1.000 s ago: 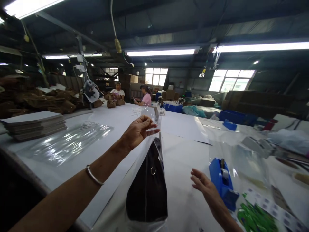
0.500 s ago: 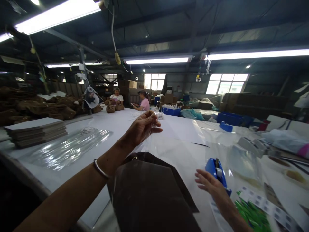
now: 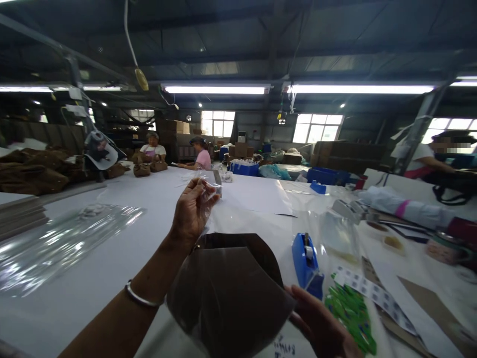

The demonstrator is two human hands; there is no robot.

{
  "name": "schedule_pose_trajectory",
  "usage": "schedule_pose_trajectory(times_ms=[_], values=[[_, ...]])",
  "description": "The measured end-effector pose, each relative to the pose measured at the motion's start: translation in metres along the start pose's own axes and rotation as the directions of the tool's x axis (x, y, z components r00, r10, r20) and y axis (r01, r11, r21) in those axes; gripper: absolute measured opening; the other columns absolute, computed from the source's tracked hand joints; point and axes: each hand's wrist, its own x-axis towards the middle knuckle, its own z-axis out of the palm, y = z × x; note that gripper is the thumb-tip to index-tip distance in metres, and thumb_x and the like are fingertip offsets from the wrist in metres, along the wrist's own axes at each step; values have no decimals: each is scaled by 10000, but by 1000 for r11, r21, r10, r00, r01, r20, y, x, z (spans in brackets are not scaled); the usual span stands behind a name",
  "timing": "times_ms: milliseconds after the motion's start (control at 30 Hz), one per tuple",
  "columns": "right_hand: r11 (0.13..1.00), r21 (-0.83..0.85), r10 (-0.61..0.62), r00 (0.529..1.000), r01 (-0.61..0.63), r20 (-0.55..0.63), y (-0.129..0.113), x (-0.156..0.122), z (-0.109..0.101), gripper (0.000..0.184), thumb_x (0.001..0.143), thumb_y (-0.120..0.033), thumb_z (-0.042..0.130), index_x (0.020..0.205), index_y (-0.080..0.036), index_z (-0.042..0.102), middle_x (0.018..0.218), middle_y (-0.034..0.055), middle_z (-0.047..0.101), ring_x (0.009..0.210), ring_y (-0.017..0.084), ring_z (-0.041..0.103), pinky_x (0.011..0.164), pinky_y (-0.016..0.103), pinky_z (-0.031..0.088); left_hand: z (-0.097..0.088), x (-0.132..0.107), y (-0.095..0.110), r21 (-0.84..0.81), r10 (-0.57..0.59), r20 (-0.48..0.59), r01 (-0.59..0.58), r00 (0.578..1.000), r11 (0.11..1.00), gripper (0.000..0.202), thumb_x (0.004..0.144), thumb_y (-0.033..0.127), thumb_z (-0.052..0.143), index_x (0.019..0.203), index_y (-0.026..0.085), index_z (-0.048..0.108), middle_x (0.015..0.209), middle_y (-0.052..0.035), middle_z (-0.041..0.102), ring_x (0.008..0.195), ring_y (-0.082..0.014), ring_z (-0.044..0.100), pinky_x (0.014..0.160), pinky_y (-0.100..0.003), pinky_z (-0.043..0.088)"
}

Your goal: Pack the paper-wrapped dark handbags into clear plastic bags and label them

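Observation:
My left hand (image 3: pixel 192 209), closed in a pinch, grips the upper edge of a clear plastic bag (image 3: pixel 208 191) above the table. Inside that plastic sits a dark brown flat-sided piece (image 3: pixel 231 293), perhaps a handbag, with a small metal ring near its upper left. My right hand (image 3: pixel 320 323) has its thumb and fingers around the right edge of the wrapped brown piece. Some of those fingers are hidden below it. Just beyond the right hand stands a blue tape dispenser (image 3: pixel 305 258).
Clear plastic bags (image 3: pixel 70 243) lie at left, near stacked grey boards (image 3: pixel 22 219). Green packets (image 3: pixel 352 313) and a printed label strip (image 3: pixel 376 298) lie at right. Brown bags (image 3: pixel 37 171) are heaped at far left. Two people (image 3: pixel 201 156) work across the table; another person (image 3: pixel 428 159) is at far right.
My right hand has come from beside the tape dispenser to the brown piece's right edge and closed on it. The brown piece now looks bowed. The view has turned right.

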Motion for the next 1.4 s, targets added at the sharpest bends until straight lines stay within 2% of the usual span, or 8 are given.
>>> schedule_pose_trajectory(times_ms=[233,367,533,700,900,1000,1200,1400], values=[[959,-283,-135,861,-10,-490,-37,56,-3,454,620,-642,802,794,-222,796,851,102,773,867,293,709,847,388,589,-42,14,-14,27,130,-102,-128,986,991,139,733,184,686,779,210,558,720,83,595,709,-57,641,722,-177,559],[956,-263,-247,841,131,-481,-71,79,-5,458,649,-613,801,878,-217,790,944,115,775,957,308,704,945,443,554,-87,-1,-18,149,217,-119,-198,969,969,236,678,288,786,764,216,579,757,79,618,812,-98,647,856,-270,555],[945,-313,-20,939,-95,-344,-47,72,-14,490,672,-649,762,886,-209,790,933,101,777,962,343,697,938,484,543,-134,-44,-37,534,3,-7,1,1000,846,289,719,424,795,760,178,649,777,3,655,798,-154,638,828,-289,543],[944,-324,-107,874,-60,-475,-28,61,-30,454,671,-660,751,822,-231,743,1206,78,714,1185,342,607,1075,458,455,-108,-54,-30,717,107,221,-236,969,656,312,863,470,633,1083,248,626,1128,-57,659,1119,-243,604,1001,-373,490],[998,-21,-63,894,60,-444,-11,73,-1,446,809,-674,623,868,-232,624,1027,90,766,1002,283,707,925,430,561,-52,-47,-30,835,-186,528,-467,828,290,346,869,457,623,1183,315,643,1268,-58,642,1217,-289,561,1048,-381,437],[998,-34,-58,923,49,-380,-2,77,10,423,852,-640,598,905,-221,606,936,90,772,803,251,731,743,380,593,-52,-46,-38,842,-232,530,-474,816,258,261,901,449,578,1110,318,664,1200,-42,671,1155,-259,601,995,-345,463],[979,-53,-188,778,196,-599,-18,75,-22,425,769,-615,715,842,-208,617,906,67,772,794,228,731,746,355,602,-79,-39,-39,890,-165,410,-353,897,289,424,840,503,644,1219,315,615,1299,-67,624,1209,-292,573,1028,-394,457],[989,-3,-117,777,146,-618,-25,69,-37,489,673,-617,799,844,-189,636,771,62,763,720,245,733,678,369,625,-92,-39,-52,912,-208,201,-106,957,395,323,816,547,661,888,232,678,876,-30,709,865,-210,661,813,-293,518]])
